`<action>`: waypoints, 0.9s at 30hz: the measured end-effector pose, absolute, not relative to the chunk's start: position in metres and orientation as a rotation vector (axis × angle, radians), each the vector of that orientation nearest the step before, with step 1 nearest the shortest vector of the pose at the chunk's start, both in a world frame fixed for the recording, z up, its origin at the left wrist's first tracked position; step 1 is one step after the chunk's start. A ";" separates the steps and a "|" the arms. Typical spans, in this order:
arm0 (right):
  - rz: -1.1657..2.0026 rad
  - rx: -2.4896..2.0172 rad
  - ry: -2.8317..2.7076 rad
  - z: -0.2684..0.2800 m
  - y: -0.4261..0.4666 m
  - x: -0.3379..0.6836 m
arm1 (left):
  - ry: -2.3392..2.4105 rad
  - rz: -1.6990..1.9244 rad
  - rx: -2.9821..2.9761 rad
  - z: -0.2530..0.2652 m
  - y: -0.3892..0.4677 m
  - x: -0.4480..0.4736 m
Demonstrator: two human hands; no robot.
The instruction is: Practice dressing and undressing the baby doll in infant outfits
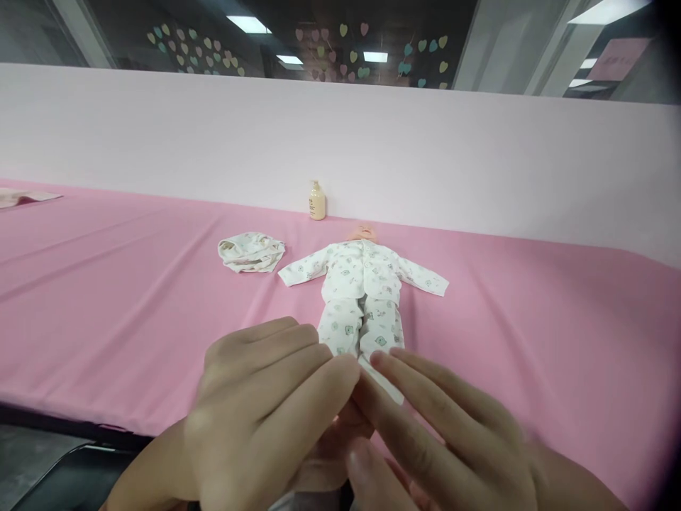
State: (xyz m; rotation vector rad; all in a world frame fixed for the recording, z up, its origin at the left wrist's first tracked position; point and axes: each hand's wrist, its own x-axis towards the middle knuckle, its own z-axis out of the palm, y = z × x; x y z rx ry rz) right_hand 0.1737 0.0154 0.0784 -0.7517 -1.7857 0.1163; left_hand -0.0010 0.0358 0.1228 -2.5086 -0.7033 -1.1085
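Observation:
A baby doll point(363, 232) lies on its back, dressed in a white printed top point(362, 270) and matching trousers point(340, 323), its sleeves spread sideways. In front of the trouser legs, close to the camera, my two hands meet. My left hand point(266, 411) is closed, with fingers bent and pressed together; whatever lies under them is hidden. The fingers of my right hand point(447, 433) are stretched out and somewhat apart, the index tip touching my left hand. Both hands cover the lower ends of the trousers.
A crumpled white printed cloth point(252, 252) lies left of the doll. Behind stands a cream pump bottle point(317, 201) against the white wall point(340, 142). The pink table cover point(133, 312) has a pale cloth point(26, 196) at far left. A dark chair point(79, 479) is below the edge.

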 end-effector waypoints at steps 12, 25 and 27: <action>0.097 -0.665 -1.891 0.048 -0.057 0.188 | -0.797 -1.319 -2.434 0.084 -0.053 0.009; 0.919 -0.529 -1.072 0.048 -0.097 0.155 | -1.033 -1.733 -2.238 0.057 -0.100 0.043; 0.935 -0.533 -1.062 0.047 -0.095 0.156 | -1.012 -1.771 -2.221 0.058 -0.098 0.045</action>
